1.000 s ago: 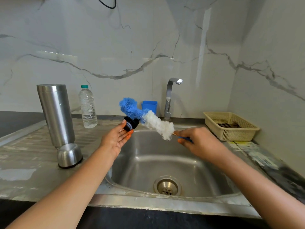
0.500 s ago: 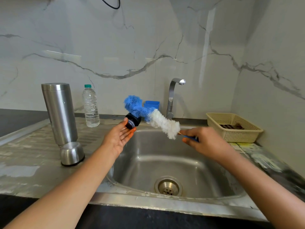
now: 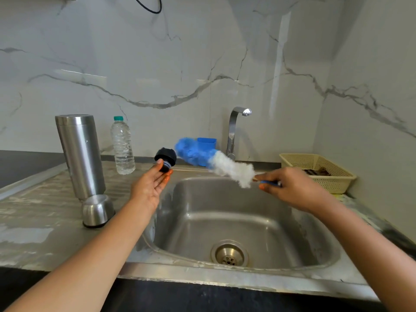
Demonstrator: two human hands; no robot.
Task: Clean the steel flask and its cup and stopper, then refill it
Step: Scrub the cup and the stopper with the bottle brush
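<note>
Your left hand pinches black round plastic stopper over steel sink's back-left corner. Your right hand clamps blue-and-white fluffy bottle brush, blurred, just beside stopper. Tall steel flask, cup on bench left.

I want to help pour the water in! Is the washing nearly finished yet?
Not yet. The flask is already open, with its cup upside down beside it on the counter. Right now the left hand holds the black stopper over the sink, and the right hand holds the fluffy brush beside it. The tap looks off. Whether flask and cup are washed I can't tell. Refilling comes last.
</note>
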